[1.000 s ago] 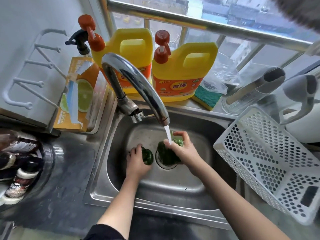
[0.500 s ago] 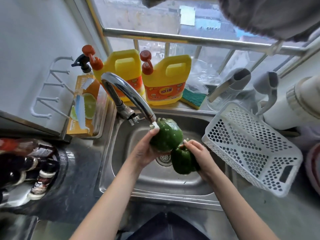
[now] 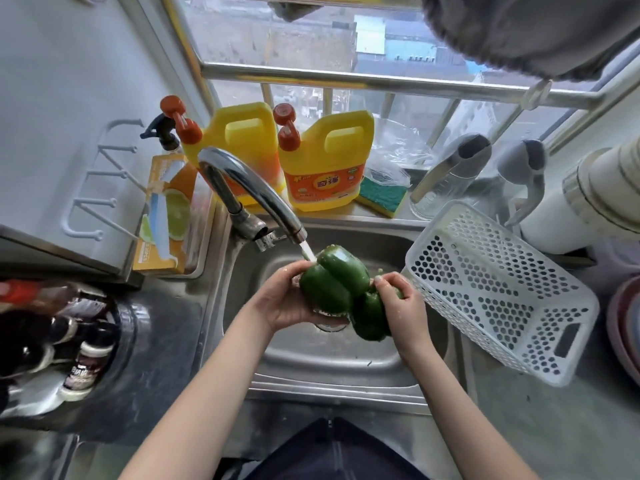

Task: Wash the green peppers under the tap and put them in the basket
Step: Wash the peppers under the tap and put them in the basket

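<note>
**Two peppers under the tap, basket lying to the right**

I'm holding one pepper [image 3: 332, 285] in the left hand [image 3: 284, 301], up over the sink [image 3: 332, 355], with the stream from the tap [image 3: 256, 195] hitting its top edge. Its long axis is running diagonally, upper right to lower left, and the palm is cupping it from the left and below, fingers wrapped partway round, not fully closed. A second pepper [image 3: 370, 317] is sitting lower and to the right, touching the first, gripped by the right hand [image 3: 401, 306] with fingers curled over its upper end; its axis is pointing down toward the drain.

The basket [image 3: 498, 292] is sitting just right of the sink, tilted, open side facing up and left, nothing in it that I can see. The right hand is clearly nearer to it, so I'm judging the lower pepper is going in first, with a short swing right. The left one is getting rinsed and would need a reach across.

Both forearms are angling in from below, wrists bent inward, elbows out of frame.
</note>
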